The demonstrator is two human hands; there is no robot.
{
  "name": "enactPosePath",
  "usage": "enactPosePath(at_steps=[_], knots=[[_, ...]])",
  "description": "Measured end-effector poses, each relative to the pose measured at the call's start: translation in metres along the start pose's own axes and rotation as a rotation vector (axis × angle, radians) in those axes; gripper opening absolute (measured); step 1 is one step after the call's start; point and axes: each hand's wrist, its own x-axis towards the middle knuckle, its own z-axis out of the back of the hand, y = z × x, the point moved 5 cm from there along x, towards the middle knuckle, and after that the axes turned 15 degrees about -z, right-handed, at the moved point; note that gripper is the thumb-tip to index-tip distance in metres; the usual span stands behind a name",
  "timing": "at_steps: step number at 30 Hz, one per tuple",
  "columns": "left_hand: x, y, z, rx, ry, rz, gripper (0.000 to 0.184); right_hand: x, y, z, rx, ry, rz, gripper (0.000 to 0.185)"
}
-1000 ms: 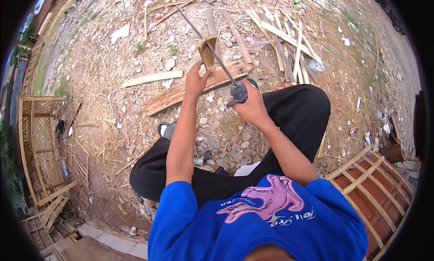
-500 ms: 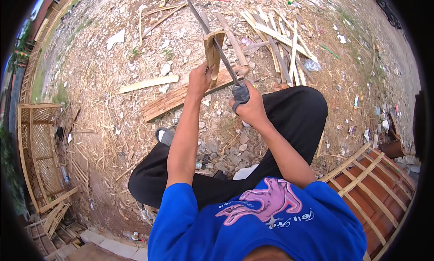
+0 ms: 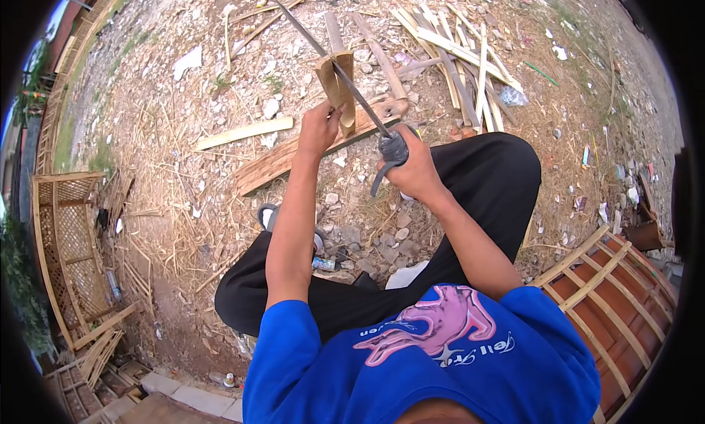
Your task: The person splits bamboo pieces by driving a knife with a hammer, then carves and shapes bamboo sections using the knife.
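Observation:
My right hand (image 3: pixel 413 167) is closed around the dark, wrapped handle of a machete (image 3: pixel 361 99), whose long blade points up and to the left. A strip of bamboo (image 3: pixel 335 86) stands nearly upright, with the blade lodged in its upper end. Lower down, the fingers of my left hand (image 3: pixel 319 130) grip that strip on its left side. Beneath it a thick wooden plank (image 3: pixel 275 162) lies slantwise on the ground, and the strip's foot is at this plank; whether they touch I cannot tell.
Split strips (image 3: pixel 463 60) lie piled ahead to the right, and a single pale strip (image 3: pixel 244 133) lies left of the plank. A lattice frame (image 3: pixel 73 255) stands at the left, a slatted wooden frame (image 3: pixel 606 299) at the lower right. Stones and straw litter the ground.
The machete's tip has swung left and the bamboo's top has leaned left with it. Both hands keep their grips and have shifted only slightly.

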Motion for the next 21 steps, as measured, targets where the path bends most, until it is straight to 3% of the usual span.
enactPosePath(at_steps=[11,21], knots=[[-0.005,0.011,0.012,0.005,0.041,0.061,0.019,0.013,0.03,0.024,-0.146,0.145,-0.05,0.031],[-0.001,-0.001,-0.008,-0.033,0.038,0.09,0.025,-0.025,0.008,-0.024,0.069,-0.132,-0.027,0.033]])
